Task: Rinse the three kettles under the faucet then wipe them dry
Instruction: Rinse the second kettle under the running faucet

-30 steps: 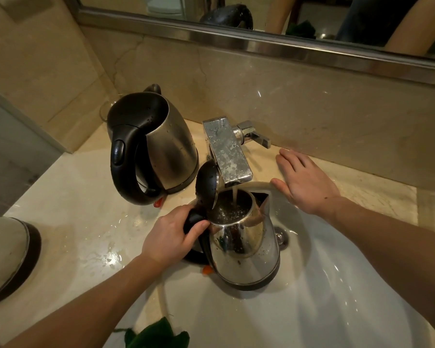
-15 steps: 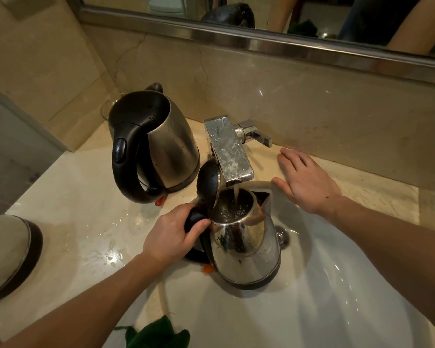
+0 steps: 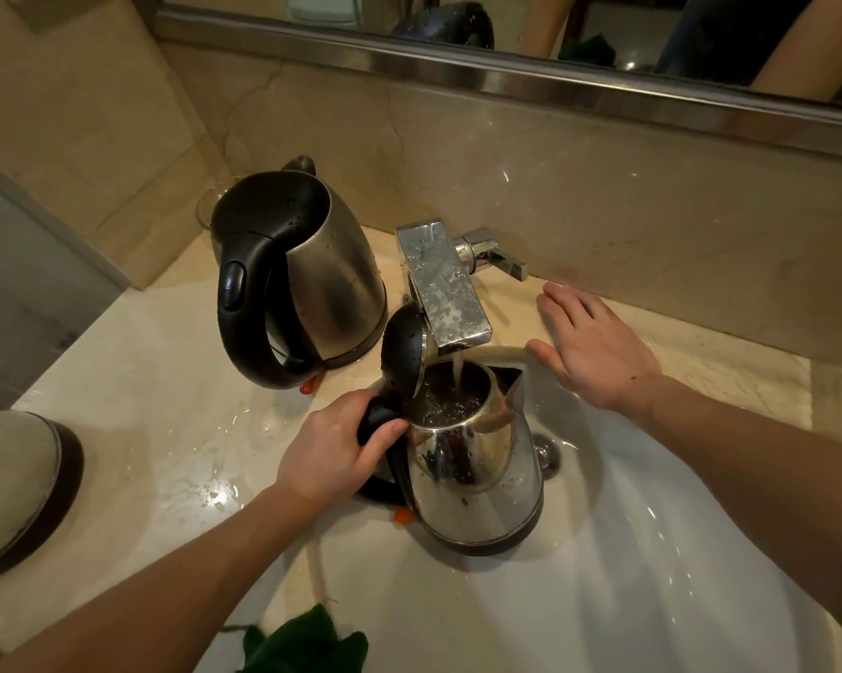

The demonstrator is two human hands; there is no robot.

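Note:
A shiny steel kettle [image 3: 477, 483] stands in the white sink [image 3: 652, 575] with its black lid flipped up. Water runs from the chrome faucet [image 3: 445, 289] straight into its mouth. My left hand [image 3: 334, 446] grips the kettle's black handle. My right hand [image 3: 598, 347] lies flat with straight fingers on the sink's back rim, just right of the faucet. A second steel kettle [image 3: 307, 279] with a black lid and handle stands on the wet counter left of the faucet. Part of a third kettle [image 3: 15, 483] shows at the left edge.
A green cloth [image 3: 302, 643] hangs over the sink's front edge. The marble counter [image 3: 166, 429] is wet around the kettles. The faucet lever [image 3: 501, 262] points right. A marble backsplash and a steel-framed mirror [image 3: 506, 85] rise behind. The drain [image 3: 547, 456] sits behind the kettle.
Nothing has visibly moved; water keeps running into the kettle and both hands stay where they were.

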